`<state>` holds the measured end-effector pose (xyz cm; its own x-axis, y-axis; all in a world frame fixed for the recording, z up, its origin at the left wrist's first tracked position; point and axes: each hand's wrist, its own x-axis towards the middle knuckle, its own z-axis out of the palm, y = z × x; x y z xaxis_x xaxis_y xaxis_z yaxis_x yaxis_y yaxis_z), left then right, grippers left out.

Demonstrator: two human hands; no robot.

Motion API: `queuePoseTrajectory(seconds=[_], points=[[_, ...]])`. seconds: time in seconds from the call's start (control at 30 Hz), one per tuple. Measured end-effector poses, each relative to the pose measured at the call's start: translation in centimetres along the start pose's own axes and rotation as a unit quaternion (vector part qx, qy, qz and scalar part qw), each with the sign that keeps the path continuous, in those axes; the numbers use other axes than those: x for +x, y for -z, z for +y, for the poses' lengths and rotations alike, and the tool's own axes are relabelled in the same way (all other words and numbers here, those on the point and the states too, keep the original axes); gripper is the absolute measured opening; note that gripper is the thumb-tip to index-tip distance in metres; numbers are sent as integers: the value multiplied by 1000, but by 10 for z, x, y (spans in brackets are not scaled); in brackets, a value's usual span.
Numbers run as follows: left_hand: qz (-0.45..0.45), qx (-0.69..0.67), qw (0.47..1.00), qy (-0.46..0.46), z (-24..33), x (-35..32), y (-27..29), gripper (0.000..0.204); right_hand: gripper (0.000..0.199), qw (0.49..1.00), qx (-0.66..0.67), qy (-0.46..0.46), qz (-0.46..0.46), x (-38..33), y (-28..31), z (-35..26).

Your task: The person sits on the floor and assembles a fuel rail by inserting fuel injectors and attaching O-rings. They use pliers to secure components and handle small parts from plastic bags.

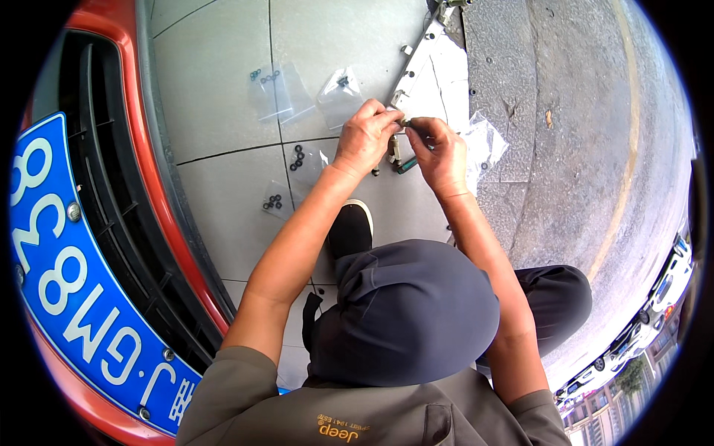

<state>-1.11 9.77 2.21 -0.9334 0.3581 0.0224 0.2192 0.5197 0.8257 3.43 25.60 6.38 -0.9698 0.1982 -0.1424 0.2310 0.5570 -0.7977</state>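
Dark little part point(404, 123) lies between the left grip point(363, 140) and the right grip point(444, 158) — both pinching it

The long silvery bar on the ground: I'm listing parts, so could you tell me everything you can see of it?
The bar is long, narrow and silvery, looks like metal, and carries small dark round parts along it, with fittings at its far end. It lies slanted on grey tiles, from near the picture's top edge down toward the left hand; whether its near end touches the hand, I can't tell.
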Motion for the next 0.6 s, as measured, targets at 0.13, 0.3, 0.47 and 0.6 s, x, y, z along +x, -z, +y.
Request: queuePoseTrajectory(seconds=[0.13,0.3,0.47,0.6], points=[[-4,6,1000,-5,-3,0,-1,20,18,1000,-9,-18,-2,-2,-3,4],[3,0,1000,-4,-2,1,-1,21,19,997,-13,28,66,-5,-13,5],[12,1,1000,-17,-2,0,-3,21,16,996,13,37,81,-6,-18,10],[12,-12,1000,-14,-6,-1,-4,21,16,998,27,9,59,-6,-15,11]])
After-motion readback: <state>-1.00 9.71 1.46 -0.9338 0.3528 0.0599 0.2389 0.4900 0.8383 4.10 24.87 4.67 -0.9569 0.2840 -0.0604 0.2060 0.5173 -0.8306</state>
